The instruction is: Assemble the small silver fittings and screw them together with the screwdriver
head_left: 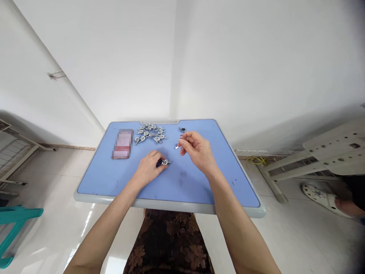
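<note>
My left hand (149, 166) rests low over the blue tabletop, its fingers closed on a small silver metal part with a black end (164, 162). The part has a round centre and a thin pin pointing right. My right hand (196, 147) is raised slightly to the right, pinching a small shiny metal piece (177, 147) between thumb and forefinger; its exact kind is too small to tell. Just behind the right fingertips lies another black-and-silver part (182, 129). A loose pile of several similar silver parts (149, 133) sits behind my left hand.
A phone (122, 144) with a blurred-out screen lies at the table's left. The blue table (196, 196) has a raised grey rim and stands against a white wall. A teal stool (17, 219) is at lower left; another person's foot in a clog (319, 196) shows at right.
</note>
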Available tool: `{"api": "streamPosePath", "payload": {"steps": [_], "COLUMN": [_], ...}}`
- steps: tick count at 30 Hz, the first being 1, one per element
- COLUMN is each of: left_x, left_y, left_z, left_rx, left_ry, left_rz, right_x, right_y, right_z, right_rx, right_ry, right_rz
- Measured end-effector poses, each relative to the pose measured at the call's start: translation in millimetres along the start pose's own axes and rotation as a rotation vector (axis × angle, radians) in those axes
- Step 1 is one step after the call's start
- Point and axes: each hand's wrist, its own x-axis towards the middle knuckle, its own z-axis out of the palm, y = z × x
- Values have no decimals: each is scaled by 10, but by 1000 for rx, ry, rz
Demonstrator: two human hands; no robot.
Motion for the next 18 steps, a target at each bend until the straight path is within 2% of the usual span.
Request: {"api": "streamPosePath", "payload": {"steps": [5,7,12,15,18], "left_x": [-6,-6,6,11,10], "left_y": [-8,-19,-47,-43,-28], "left_z": [-23,-27,-45,-63,-74], "left_rx": [-82,-127,-240,-271,-287], "left_ry": [-6,-11,-59,-82,-78], "left_rz": [-22,-34,-37,-34,-26], "right_x": [-19,-23,-47,-70,-85], "right_y": [-82,-90,-78,-80,-77], "right_z": [7,10,65,92,95], "right_rx": [-147,-132,134,129,47], "right_ry": [85,96,13,-34,-22], "right_rz": [-98,-97,-71,-99,-138]}}
